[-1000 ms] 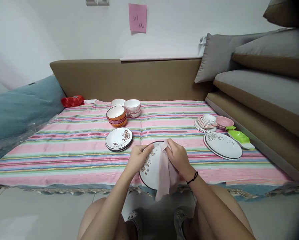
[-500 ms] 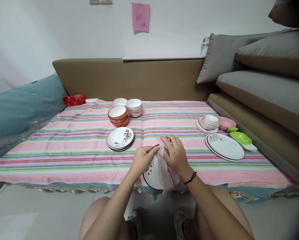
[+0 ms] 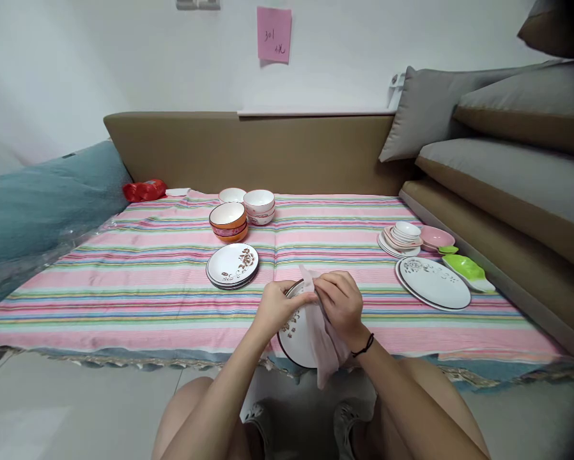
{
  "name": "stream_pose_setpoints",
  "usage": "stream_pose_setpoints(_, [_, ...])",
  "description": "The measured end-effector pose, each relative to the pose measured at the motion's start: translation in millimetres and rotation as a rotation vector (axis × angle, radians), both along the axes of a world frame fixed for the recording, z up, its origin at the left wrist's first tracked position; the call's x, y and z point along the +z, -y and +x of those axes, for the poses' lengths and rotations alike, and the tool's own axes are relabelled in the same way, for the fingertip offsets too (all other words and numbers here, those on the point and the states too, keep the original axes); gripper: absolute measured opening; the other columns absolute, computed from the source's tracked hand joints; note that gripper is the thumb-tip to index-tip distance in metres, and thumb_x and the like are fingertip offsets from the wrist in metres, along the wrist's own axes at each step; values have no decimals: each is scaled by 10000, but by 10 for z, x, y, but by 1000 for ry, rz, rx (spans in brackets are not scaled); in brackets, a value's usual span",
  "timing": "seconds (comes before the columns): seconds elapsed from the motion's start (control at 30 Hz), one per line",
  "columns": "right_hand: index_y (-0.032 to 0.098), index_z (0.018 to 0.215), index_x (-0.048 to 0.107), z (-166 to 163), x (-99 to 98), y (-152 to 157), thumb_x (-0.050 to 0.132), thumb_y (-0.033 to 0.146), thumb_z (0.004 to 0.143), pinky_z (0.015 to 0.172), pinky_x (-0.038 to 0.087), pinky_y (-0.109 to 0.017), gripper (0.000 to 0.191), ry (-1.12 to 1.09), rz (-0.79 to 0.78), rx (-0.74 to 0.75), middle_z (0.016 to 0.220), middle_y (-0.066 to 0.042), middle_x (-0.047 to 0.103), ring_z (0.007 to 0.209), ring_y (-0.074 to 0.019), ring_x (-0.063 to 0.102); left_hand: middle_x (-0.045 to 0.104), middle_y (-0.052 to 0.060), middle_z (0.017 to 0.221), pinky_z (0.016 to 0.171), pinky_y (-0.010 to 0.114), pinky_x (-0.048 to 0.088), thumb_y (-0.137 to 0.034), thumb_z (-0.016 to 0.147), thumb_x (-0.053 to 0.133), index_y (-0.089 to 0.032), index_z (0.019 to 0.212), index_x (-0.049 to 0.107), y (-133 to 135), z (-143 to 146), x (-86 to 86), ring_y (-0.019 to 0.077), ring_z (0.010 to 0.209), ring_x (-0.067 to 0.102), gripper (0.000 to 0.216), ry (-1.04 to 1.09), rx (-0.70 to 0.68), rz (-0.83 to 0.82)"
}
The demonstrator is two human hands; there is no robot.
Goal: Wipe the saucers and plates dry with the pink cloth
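Observation:
A white plate (image 3: 297,345) with a dark rim and brown flowers is tilted near the front edge of the bed-like surface. My left hand (image 3: 278,310) grips its upper left rim, thumb on the face. Closed around a pale pink cloth (image 3: 326,354), my right hand (image 3: 339,303) presses at the plate's upper right rim. The cloth hangs down over the plate's right side and hides part of it. To the left of my hands lies a stack of similar flowered plates (image 3: 232,265).
Behind that stack stand orange bowls (image 3: 227,217) and white bowls (image 3: 259,202). On the right are oval plates (image 3: 433,284), small white dishes (image 3: 406,231), a pink bowl (image 3: 436,237) and a green leaf-shaped dish (image 3: 465,267). Cushions (image 3: 507,172) are piled at right; a red package (image 3: 144,190) lies far left.
My right hand has shifted slightly lower along the rim with the cloth, its fingers more curled. My left thumb now reaches further over the plate. The view has moved slightly.

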State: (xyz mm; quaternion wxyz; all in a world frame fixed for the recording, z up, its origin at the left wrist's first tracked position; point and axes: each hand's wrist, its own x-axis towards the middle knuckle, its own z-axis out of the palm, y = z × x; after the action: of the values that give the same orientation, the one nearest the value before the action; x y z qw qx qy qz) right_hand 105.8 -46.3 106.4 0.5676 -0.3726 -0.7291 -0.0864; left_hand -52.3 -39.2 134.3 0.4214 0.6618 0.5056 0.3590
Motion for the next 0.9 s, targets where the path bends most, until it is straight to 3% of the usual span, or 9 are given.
stream_pose_setpoints(0.3, [232,996,676,-8,16,8,579,118,874,724,507,-353,193,-21,52,60,872,-53,659,844,-195,581,347,-41,560,507,230,210,-584,633,688,-133,568,544,3,-1,49,93,567,302,477,-21,-24,-1])
stream_pose_setpoints(0.57, [220,866,674,-1,70,-49,522,122,894,692,518,-334,183,-147,-125,38,811,-33,675,783,-177,618,382,-49,529,507,228,213,-483,664,689,-149,552,547,89,68,10,95,549,317,380,-167,-183,3])
stream_pose_setpoints(0.77, [189,1074,623,-7,29,-42,426,119,922,815,517,-370,258,-34,-215,38,958,-71,678,937,-200,614,309,-50,512,503,237,211,-508,739,574,-173,520,430,3,31,-33,95,523,292,426,-101,9,-49])
stream_pose_setpoints(0.9, [185,1198,549,-4,61,-27,466,166,920,969,442,-419,291,86,-197,39,1141,-90,631,1117,-229,533,363,-39,553,517,237,246,-522,743,552,-167,578,471,-71,-66,27,101,543,329,399,48,100,-51])
